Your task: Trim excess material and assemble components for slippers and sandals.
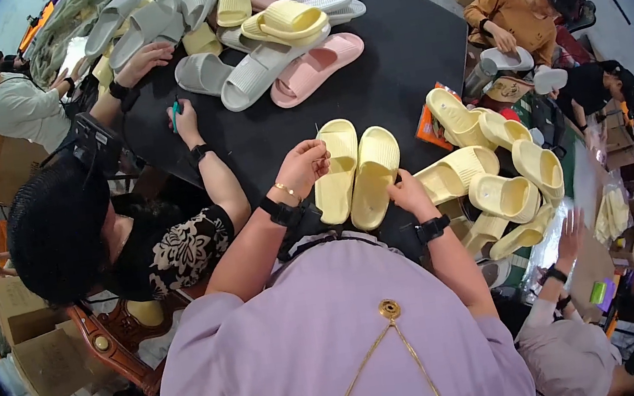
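A pair of pale yellow slippers lies side by side on the black table in front of me, toes pointing away. Over the inner edge of the left slipper, my left hand is closed in a pinch. A thin, dark strand seems to stick up by its fingertips, too fine to name. My right hand grips the outer edge of the right slipper near its heel, the thumb side against the sole. Part of its fingers is hidden.
More yellow slippers are heaped at my right, beside an orange packet. Grey, pink and yellow slippers pile up at the far side of the black table. On my left, a co-worker's hand holds small teal-handled snips.
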`<move>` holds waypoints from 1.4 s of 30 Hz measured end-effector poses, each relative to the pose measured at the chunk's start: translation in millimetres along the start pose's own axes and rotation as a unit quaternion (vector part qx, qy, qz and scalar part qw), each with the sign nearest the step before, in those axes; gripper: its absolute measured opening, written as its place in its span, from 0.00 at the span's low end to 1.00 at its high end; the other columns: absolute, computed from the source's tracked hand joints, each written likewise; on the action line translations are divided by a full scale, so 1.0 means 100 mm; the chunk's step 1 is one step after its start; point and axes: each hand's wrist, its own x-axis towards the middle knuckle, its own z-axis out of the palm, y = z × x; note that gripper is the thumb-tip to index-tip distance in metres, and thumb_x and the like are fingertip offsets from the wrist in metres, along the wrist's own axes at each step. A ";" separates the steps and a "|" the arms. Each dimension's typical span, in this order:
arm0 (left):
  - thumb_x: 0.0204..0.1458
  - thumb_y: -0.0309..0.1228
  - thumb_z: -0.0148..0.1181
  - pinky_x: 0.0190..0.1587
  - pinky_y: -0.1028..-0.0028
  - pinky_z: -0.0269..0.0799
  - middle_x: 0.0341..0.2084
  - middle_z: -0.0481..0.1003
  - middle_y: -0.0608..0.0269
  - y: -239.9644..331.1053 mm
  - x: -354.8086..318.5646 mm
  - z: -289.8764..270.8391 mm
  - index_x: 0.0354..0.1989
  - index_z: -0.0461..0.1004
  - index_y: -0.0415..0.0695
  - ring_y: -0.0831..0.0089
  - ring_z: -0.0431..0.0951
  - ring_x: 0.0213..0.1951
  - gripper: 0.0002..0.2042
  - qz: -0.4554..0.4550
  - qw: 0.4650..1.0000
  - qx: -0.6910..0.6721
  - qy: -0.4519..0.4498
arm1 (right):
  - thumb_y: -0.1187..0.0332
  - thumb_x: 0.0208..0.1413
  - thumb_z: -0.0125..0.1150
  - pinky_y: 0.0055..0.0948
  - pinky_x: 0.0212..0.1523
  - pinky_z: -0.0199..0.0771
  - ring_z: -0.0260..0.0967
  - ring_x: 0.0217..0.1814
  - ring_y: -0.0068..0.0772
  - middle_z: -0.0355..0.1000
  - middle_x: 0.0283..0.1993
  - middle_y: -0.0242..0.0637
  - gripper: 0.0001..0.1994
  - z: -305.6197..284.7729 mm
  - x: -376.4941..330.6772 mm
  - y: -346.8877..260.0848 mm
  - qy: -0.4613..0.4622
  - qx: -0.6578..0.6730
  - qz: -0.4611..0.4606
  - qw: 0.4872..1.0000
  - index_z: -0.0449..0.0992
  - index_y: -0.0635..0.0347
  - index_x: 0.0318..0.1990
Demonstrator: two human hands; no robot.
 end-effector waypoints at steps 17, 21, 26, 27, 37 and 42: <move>0.52 0.27 0.56 0.30 0.79 0.70 0.25 0.73 0.66 0.02 0.03 0.06 0.36 0.70 0.43 0.79 0.72 0.25 0.05 0.077 0.991 0.067 0.084 | 0.68 0.53 0.51 0.20 0.20 0.64 0.62 0.17 0.18 0.72 0.23 0.33 0.09 -0.28 -0.63 -1.06 -0.217 0.144 -0.034 0.965 0.74 0.64 0.34; 0.51 0.26 0.57 0.29 0.80 0.70 0.24 0.72 0.66 0.06 -0.04 0.02 0.36 0.69 0.42 0.80 0.72 0.24 0.06 0.076 0.990 0.101 0.067 | 0.70 0.51 0.55 0.32 0.28 0.69 0.69 0.26 0.39 0.71 0.26 0.41 0.06 -0.40 -0.61 -1.09 0.079 -0.006 -0.256 0.964 0.74 0.64 0.31; 0.50 0.25 0.57 0.25 0.82 0.68 0.22 0.72 0.66 -0.09 -0.05 -0.12 0.32 0.69 0.41 0.80 0.72 0.22 0.04 0.034 0.979 0.200 0.009 | 0.73 0.46 0.58 0.37 0.34 0.69 0.69 0.34 0.46 0.70 0.28 0.43 0.03 -0.22 -0.59 -0.76 0.053 -0.114 -0.373 0.919 0.75 0.61 0.30; 0.49 0.25 0.58 0.23 0.82 0.67 0.21 0.72 0.66 -0.15 -0.05 -0.14 0.30 0.69 0.40 0.80 0.72 0.21 0.04 0.033 0.959 0.282 -0.007 | 0.72 0.46 0.57 0.38 0.35 0.69 0.69 0.33 0.46 0.71 0.28 0.43 0.04 -0.14 -0.58 -0.62 0.025 -0.121 -0.366 0.922 0.75 0.61 0.29; 0.43 0.23 0.57 0.20 0.77 0.73 0.17 0.75 0.58 -0.55 0.01 -0.37 0.25 0.71 0.35 0.75 0.77 0.18 0.04 0.041 0.863 0.500 0.051 | 0.70 0.45 0.54 0.37 0.37 0.70 0.69 0.34 0.44 0.72 0.27 0.40 0.06 0.19 -0.58 -0.23 -0.132 -0.198 -0.328 0.914 0.77 0.60 0.26; 0.43 0.22 0.58 0.21 0.76 0.74 0.19 0.75 0.58 -0.54 0.11 -0.36 0.26 0.72 0.35 0.74 0.77 0.19 0.03 0.085 0.859 0.497 0.090 | 0.70 0.44 0.55 0.37 0.37 0.70 0.68 0.33 0.43 0.71 0.26 0.39 0.05 0.19 -0.57 -0.46 -0.075 -0.160 -0.403 0.898 0.77 0.59 0.25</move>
